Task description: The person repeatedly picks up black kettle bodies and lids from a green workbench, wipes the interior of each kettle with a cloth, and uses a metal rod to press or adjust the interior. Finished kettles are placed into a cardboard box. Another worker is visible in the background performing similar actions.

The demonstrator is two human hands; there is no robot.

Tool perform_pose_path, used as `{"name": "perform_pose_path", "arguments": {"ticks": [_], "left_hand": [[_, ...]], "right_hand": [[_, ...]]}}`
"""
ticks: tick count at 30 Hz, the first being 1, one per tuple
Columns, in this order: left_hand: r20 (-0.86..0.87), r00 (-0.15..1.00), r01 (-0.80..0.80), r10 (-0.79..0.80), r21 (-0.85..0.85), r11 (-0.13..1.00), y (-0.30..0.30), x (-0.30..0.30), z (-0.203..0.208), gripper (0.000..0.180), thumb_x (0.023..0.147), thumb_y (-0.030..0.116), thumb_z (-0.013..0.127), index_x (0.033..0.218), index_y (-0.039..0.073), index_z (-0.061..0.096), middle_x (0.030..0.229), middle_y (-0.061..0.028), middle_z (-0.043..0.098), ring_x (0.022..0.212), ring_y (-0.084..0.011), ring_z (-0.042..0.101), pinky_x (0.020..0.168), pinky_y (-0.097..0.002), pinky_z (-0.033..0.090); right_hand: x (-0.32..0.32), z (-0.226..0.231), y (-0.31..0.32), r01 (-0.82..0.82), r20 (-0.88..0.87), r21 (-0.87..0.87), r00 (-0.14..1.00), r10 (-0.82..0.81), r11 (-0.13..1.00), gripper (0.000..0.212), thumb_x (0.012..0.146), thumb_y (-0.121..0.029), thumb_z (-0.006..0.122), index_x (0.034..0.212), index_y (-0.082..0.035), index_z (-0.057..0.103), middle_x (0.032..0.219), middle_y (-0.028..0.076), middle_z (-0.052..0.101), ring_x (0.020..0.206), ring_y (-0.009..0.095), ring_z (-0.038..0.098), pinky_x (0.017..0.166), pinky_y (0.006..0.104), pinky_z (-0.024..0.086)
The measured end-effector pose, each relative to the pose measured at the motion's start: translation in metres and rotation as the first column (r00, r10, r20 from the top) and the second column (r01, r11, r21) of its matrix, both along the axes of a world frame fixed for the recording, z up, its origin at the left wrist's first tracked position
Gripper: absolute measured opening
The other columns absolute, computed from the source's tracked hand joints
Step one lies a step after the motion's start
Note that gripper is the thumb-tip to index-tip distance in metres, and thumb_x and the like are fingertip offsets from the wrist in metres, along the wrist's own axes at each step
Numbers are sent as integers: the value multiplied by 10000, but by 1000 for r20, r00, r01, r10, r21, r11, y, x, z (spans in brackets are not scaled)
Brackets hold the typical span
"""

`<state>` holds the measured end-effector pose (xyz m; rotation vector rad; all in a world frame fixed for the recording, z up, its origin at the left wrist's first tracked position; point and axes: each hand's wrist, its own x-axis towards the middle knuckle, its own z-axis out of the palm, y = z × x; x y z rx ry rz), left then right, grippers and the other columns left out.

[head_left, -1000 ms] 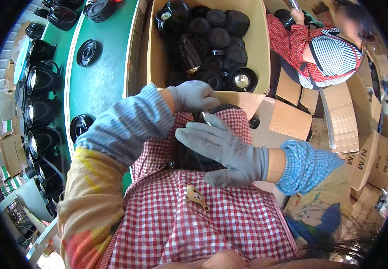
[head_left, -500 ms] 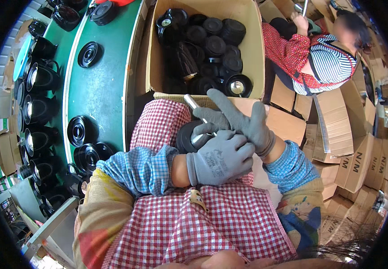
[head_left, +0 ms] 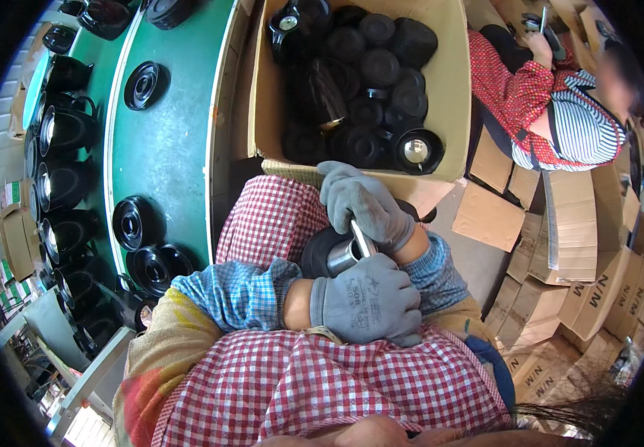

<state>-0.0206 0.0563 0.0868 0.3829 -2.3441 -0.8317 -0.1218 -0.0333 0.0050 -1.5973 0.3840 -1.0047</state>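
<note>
My left hand (head_left: 366, 302), in a grey work glove, is closed in front of my apron, its fingers curled under and partly hidden. A slim silver metal rod (head_left: 362, 238) runs from its knuckles up to my right hand (head_left: 366, 207), also gloved. That hand's fingers are bent round the rod's upper end. Left of the rod, on my lap, a black round part (head_left: 314, 252) lies beside a shiny metal cylinder (head_left: 343, 255). Whether the two are joined is hidden by my hands.
Ahead stands an open cardboard box (head_left: 452, 97) of black round parts. A green bench (head_left: 180, 149) on the left bears black lids (head_left: 143, 86) and a row of black pots (head_left: 65, 179). At right, a person (head_left: 553, 112) sits among cartons (head_left: 568, 223).
My right hand has gone from spread fingers to a closed grip and moved left. The rod, which stuck out up and left past my fingers, now shows only between my hands. The view has shifted slightly.
</note>
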Motion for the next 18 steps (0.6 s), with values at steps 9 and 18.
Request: {"name": "perform_pose_path", "arguments": {"ticks": [9, 18], "left_hand": [[-756, 643, 594, -127, 387, 705, -33, 66, -21, 306, 903, 124, 697, 626, 79, 576, 635, -72, 570, 661, -266, 621, 863, -495, 515], [-66, 896, -427, 440, 152, 891, 9, 181, -8, 320, 903, 150, 618, 1196, 27, 657, 1185, -157, 642, 1176, -334, 599, 1054, -477, 445]], "right_hand": [[-83, 58, 69, 227, -625, -328, 676, -390, 917, 459, 857, -591, 715, 824, -135, 664, 729, 48, 623, 671, 252, 577, 680, 405, 445], [-93, 20, 37, 677, -446, 315, 725, -526, 665, 403, 991, -422, 670, 1022, -21, 693, 907, 4, 655, 826, 83, 601, 740, 264, 499]]}}
